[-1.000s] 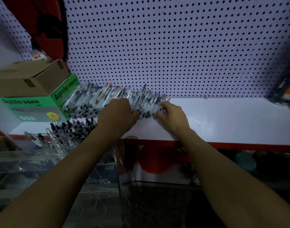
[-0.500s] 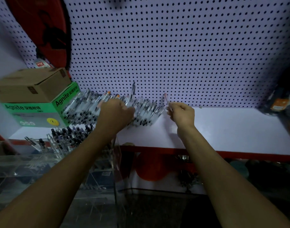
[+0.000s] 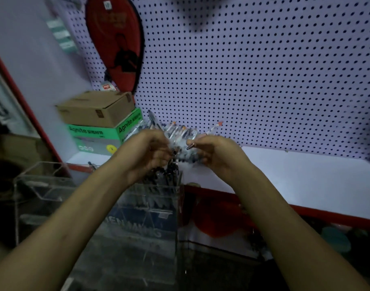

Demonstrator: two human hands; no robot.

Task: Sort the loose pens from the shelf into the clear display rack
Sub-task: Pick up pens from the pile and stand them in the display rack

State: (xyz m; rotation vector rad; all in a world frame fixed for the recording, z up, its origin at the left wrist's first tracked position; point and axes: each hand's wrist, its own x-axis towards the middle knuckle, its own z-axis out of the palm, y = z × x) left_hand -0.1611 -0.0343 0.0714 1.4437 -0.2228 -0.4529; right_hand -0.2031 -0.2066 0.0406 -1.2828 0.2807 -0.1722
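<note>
1. Head view, centre of the frame: the left hand point(image 3: 147, 153) is raised above the clear display rack point(image 3: 95, 206), its fingers curled round a blurred bundle of pens; one dark pen point(image 3: 152, 119) sticks up above the knuckles.
2. Just right of it, the right hand point(image 3: 214, 153) pinches a single orange-tipped pen point(image 3: 213, 128) that slants up and to the right, its dark point showing near the thumb.
3. Between and behind the two hands lies the pile of loose pens point(image 3: 181, 133) on the white shelf point(image 3: 306, 177), against the pegboard point(image 3: 253, 70).
4. Below the left hand, dark-capped pens point(image 3: 162, 175) stand in the rack's upper right compartment; its other compartments are too blurred to read.
5. Left of centre, a brown cardboard box point(image 3: 95, 108) rests on a green Agnite box point(image 3: 108, 135) at the left end of the shelf.
6. Upper left, a red racket cover point(image 3: 114, 38) hangs on the pegboard.
</note>
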